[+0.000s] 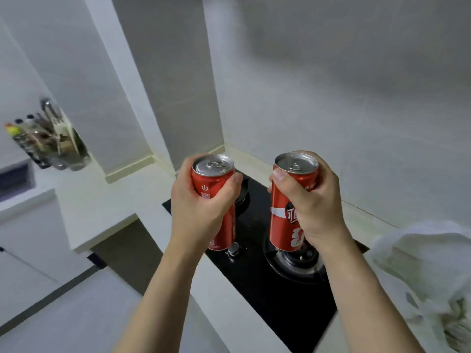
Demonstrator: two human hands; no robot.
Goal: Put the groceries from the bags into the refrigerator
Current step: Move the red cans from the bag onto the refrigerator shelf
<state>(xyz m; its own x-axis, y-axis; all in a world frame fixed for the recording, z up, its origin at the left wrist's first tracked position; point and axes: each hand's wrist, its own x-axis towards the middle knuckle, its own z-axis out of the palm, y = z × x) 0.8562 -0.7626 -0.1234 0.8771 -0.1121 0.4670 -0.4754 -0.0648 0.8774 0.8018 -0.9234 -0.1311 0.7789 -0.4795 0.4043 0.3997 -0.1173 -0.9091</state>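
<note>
Pale grey walls and a white countertop (107, 207) fill most of the view, and set into that countertop is a black gas hob (288, 289), which serves as the landmark for everything else. To the right of the hob, at the frame edge, a white plastic bag (428, 271) is slumped on the counter; its contents cannot be made out. Well to the left of the hob, against the wall, a rack of bottles and utensils (48, 141) is seen, blurred. No refrigerator is in view. Above the hob two red drink cans are held upright and apart. The left can (215, 189) is wrapped by the left hand (201, 212) around its upper half, thumb across the front; the right can (285, 220) is gripped by the right hand (313, 207) at its upper and middle body, fingers curled fully round. Both tabs appear unopened, so the cans are judged full and moderately heavy for their size. Thin aluminium walls would be stiff while sealed but easily dented if dropped, and the smooth painted surface may be slippery, more so if cold or wet. A grasp round the middle of the cylinder, as here, is judged soundest; the top rim should be left free.
</note>
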